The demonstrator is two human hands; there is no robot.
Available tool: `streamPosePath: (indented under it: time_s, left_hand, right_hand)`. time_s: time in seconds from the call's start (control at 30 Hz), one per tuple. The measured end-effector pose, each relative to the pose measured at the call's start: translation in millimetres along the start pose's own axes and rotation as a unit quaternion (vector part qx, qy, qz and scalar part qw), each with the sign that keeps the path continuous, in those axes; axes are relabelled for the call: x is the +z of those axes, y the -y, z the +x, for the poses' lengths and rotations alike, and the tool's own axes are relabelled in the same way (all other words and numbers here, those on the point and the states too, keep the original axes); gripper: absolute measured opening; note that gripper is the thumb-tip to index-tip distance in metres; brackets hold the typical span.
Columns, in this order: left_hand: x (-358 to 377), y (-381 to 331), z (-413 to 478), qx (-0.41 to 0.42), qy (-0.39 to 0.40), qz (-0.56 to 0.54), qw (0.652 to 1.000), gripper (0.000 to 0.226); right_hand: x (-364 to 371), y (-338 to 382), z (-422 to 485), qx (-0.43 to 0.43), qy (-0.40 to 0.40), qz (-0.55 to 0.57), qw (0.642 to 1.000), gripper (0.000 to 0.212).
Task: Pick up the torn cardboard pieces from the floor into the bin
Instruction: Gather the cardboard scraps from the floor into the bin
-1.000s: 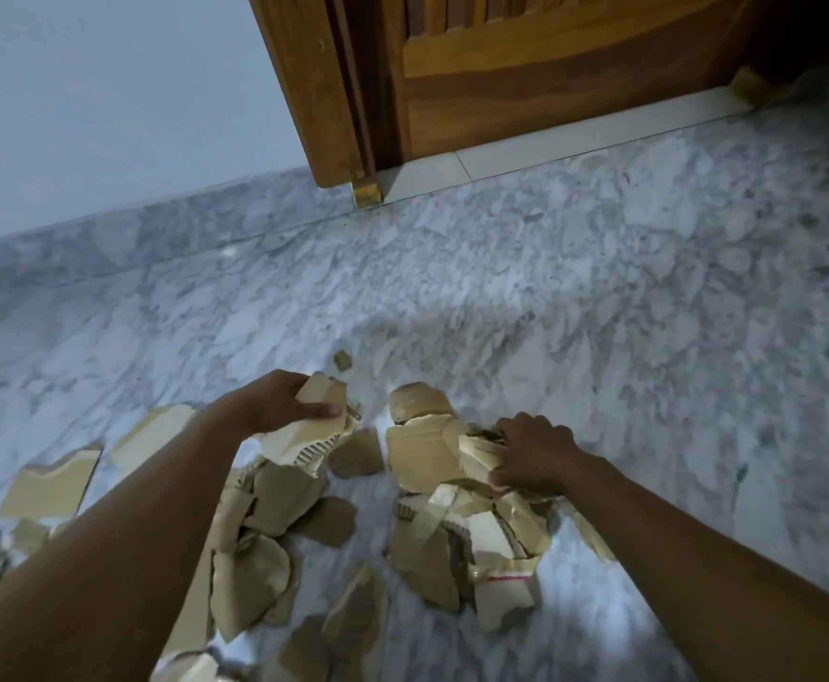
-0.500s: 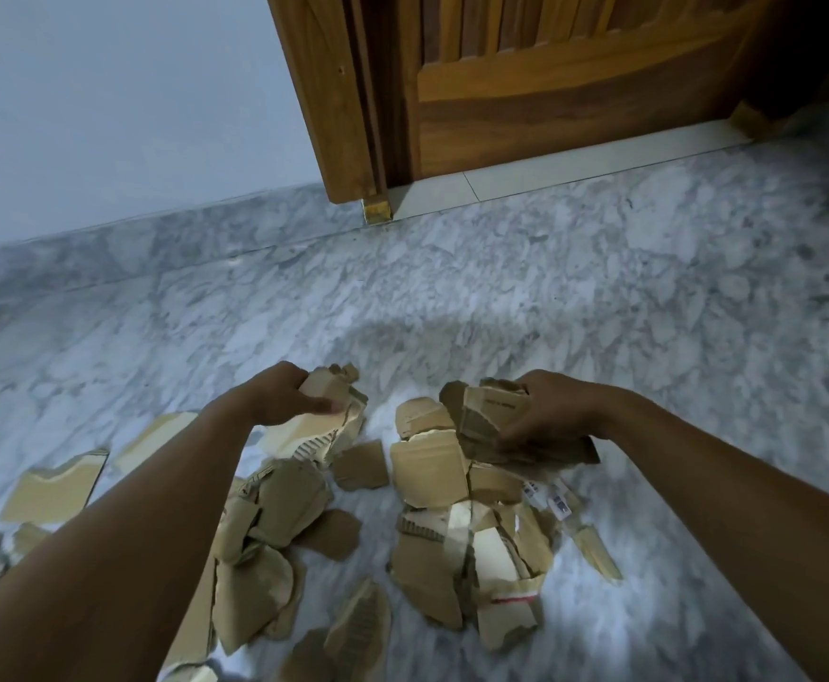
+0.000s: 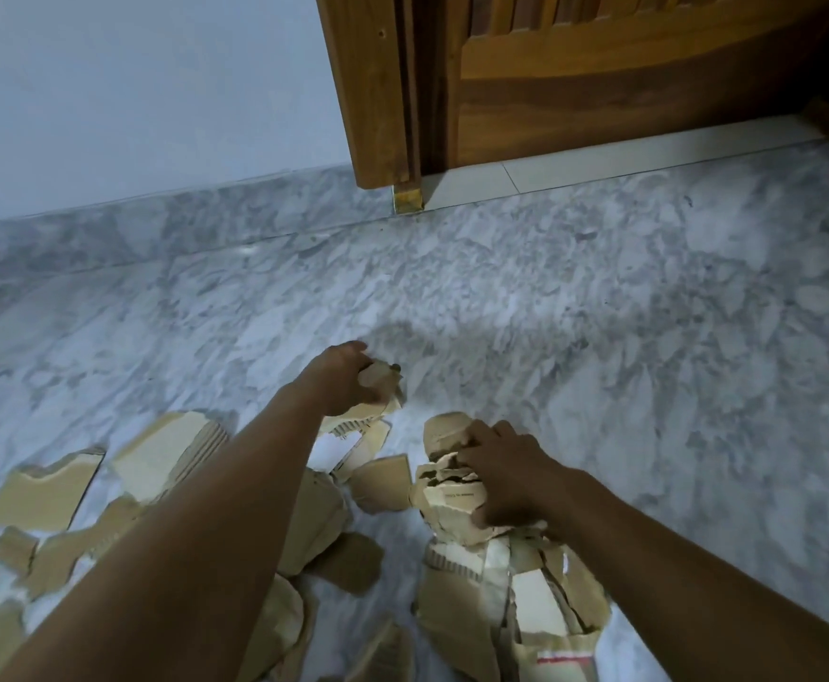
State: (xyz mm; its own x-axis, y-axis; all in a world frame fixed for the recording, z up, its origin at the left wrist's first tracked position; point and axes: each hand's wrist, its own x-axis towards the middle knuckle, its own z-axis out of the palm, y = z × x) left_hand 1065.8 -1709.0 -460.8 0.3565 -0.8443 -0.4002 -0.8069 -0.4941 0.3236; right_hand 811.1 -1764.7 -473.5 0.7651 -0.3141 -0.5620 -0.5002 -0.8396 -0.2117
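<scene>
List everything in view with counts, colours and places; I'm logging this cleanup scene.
torn cardboard pieces: many, tan, strewn on the floor lower left and centre, heaped lower middle
floor: one, grey-white marble, most of the view
wall: one, pale blue-white, upper left
door: one, brown wood, upper right
threshold: one, pale, under the door
left hand: one, gripping pieces at the pile's far edge
right hand: one, gripping a stack on the heap
</scene>
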Motion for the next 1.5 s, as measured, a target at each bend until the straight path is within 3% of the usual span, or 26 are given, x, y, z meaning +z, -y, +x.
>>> streamPosePath:
  time_s: [0.2,0.47,0.57,0.67,0.73,0.9,1.0,1.07,1.2,1.37,1.5]
  left_hand:
    - [17.5,9.3,5.7,-0.045,-0.034,-0.046,0.997,0.058]
    - [24.7,-0.2,8.0,-0.072,-0.043,0.001,0.996,0.053]
    - [23.8,1.4,4.8,-0.073,-0.049,-0.016,0.996,0.056]
    - [15.8,0.6,-4.0,-0.059,-0.041,-0.065,0.995,0.051]
    - [6.5,-3.2,-12.4,-0.044,-0.046,-0.11,0.992,0.042]
    - [-16.6,-16.4,-28.3,-0.045,-0.009,-0.19,0.981,0.034]
    - [-21.0,-37.7,-38.3,-0.032,0.046,-0.189,0.98,0.037]
    - [-15.1,-51.8,-41.8,-0.03,0.083,-0.17,0.981,0.042]
    - [13.0,-74.5,-39.2,-0.023,0.118,-0.14,0.983,0.042]
    - [49.7,-87.6,-31.6,-0.014,0.092,-0.124,0.988,0.037]
    - [65.0,-98.9,-31.7,0.042,0.039,-0.047,0.997,0.03]
  right_hand:
    - [15.1,-4.0,4.7,-0.007,-0.017,0.007,1.0,0.07]
    - [17.3,-1.8,-0.8,-0.016,-0.045,0.023,0.999,0.065]
    - [19.8,-4.0,-9.1,-0.021,-0.046,0.088,0.995,0.069]
    - [14.5,-9.1,-22.6,0.002,-0.027,0.296,0.955,0.08]
    - [1.4,-15.9,-34.3,0.02,-0.037,0.379,0.924,0.075]
    - [-37.3,-45.8,-69.7,0.1,-0.035,0.489,0.866,0.082]
    - [-47.4,-67.2,-88.7,0.135,-0.064,0.517,0.843,0.056]
    - [-51.4,-78.8,-101.6,0.163,-0.075,0.509,0.842,0.039]
    - [-41.5,-95.1,-118.3,0.202,-0.068,0.463,0.861,0.038]
    - [-4.6,-103.6,-119.3,0.226,-0.059,0.449,0.862,0.039]
    - [14.5,-92.4,-97.5,0.175,-0.071,0.416,0.89,0.028]
